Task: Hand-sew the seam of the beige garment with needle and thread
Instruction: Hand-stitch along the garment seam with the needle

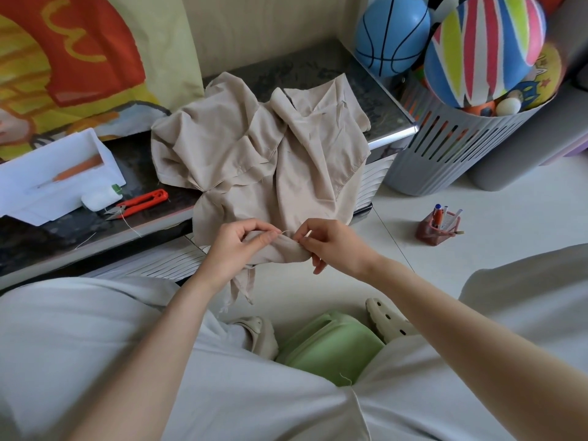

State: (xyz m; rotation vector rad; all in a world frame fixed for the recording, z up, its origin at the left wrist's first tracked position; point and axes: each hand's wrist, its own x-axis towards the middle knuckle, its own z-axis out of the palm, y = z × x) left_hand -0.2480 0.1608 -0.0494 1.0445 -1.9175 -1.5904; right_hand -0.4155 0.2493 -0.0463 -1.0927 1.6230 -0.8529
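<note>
A garment (264, 154) lies crumpled on the tabletop (318, 68), its near edge hanging over the front. Left of it sit a box (54, 173), a thread spool (100, 198) and snips (140, 203). Right, on the floor (477, 249), a basket (451, 144) holds balls (483, 49); a pen holder (437, 229) stands nearer.

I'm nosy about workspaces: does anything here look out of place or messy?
A reddish pen holder sits on the floor rather than on the dark table, and cut thread ends lie loose there beside the red thread snips.
</note>
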